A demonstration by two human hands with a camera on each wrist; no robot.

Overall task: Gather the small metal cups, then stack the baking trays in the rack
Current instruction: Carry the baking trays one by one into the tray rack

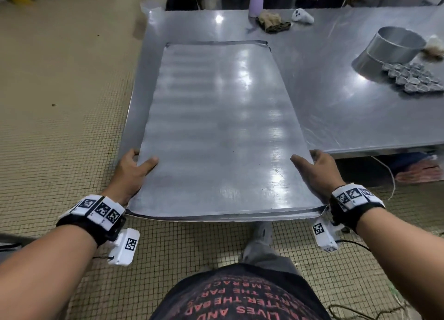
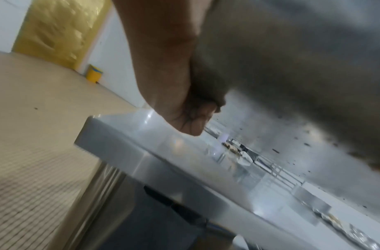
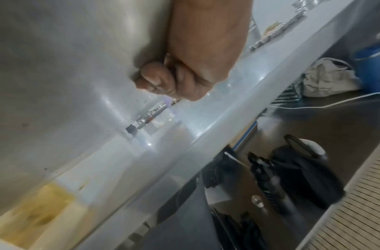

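Left hand and right hand clamped on baking tray, thumbs on top, fingers curled beneath, near end overhanging steel table. Metal cups already clustered far right beside round tin; racking pending, rack unseen.

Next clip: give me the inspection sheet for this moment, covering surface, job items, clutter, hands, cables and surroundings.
Surface: steel table, shiny, scratched.
Job's things: large baking tray, near end off the table edge and held up; small metal cups clustered at the right beside two metal rings. Rack: nothing seen.
Clutter: lilac bottle, crumpled cloth, white controller at the far edge.
Hands: left hand and right hand grip the tray's long edges, thumbs on top, fingers curled under.
Cables: cord hanging below the table on the right.
Surroundings: mesh-patterned floor; bags and bottles under the table in the right wrist view.
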